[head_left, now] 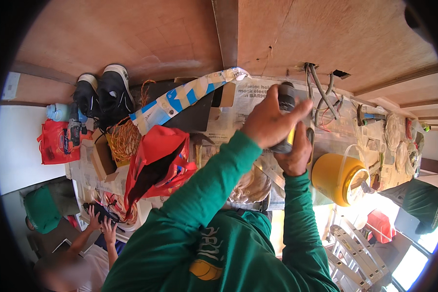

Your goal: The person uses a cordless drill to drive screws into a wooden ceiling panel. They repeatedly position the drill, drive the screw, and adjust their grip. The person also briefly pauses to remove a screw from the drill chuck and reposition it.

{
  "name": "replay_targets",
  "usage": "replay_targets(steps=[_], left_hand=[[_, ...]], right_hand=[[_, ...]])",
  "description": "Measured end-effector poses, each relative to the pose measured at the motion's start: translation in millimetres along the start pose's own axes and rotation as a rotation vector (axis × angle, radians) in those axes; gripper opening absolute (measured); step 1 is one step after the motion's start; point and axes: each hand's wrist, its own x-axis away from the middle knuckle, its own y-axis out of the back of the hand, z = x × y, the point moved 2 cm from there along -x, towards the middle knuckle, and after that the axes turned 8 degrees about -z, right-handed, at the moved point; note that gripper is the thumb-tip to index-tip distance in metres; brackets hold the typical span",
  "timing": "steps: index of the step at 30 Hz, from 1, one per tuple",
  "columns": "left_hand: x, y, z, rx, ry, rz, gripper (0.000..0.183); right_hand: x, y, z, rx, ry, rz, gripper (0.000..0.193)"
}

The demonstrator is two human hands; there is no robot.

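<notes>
Both my hands are on a black and yellow power drill [286, 97], held over the newspaper-covered bench. Its ridged black chuck points away from me. My left hand [272, 119] is closed around the chuck end, thumb stretched toward the right. Closed lower down on the drill's body is my right hand [297, 152]. My fingers hide much of the drill's middle, and I cannot make out a bit in the chuck. Just beyond my hands, newspaper sheets [250, 97] cover the surface.
Left of my arms lie a red bag [160, 146], a taped blue-and-white curved piece [180, 100], orange wire [125, 138] and black shoes [114, 92]. Grey cables [321, 90] hang from a wall hole. A yellow jug [338, 177] stands right, above a ladder [357, 253]. Another person's hands [104, 228] hold a black object.
</notes>
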Motion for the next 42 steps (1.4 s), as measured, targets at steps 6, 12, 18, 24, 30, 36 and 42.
replay_targets(steps=[6, 12, 18, 24, 30, 36, 42], left_hand=[[-2.2, 31.2, 1.7, -0.059, -0.103, -0.178, 0.057], [-23.6, 37.5, 19.7, 0.104, -0.105, -0.066, 0.058], [-29.7, 41.6, 31.8, -0.069, -0.204, -0.099, 0.055], [-33.0, 36.4, 51.2, 0.376, 0.144, 0.013, 0.058], [-25.6, 50.7, 54.1, 0.319, 0.375, 0.134, 0.048], [-9.8, 43.8, 68.5, 0.462, 0.349, 0.006, 0.048], [-5.6, 41.4, 60.4, 0.491, 0.339, 0.016, 0.049]], right_hand=[[-37.3, -40.2, 27.1, 0.077, 0.156, -0.054, 0.057], [-36.9, -60.1, 25.1, 0.107, 0.042, -0.037, 0.059], [-34.6, -68.7, 25.0, 0.125, 0.035, -0.087, 0.071], [-37.0, -70.4, 27.8, 0.153, 0.062, -0.086, 0.072], [-26.6, -73.7, 20.6, 0.159, 0.052, -0.071, 0.076], [-19.5, -76.6, 21.4, 0.15, 0.0, -0.034, 0.08], [-20.5, -74.6, 28.8, 0.105, 0.006, -0.088, 0.079]])
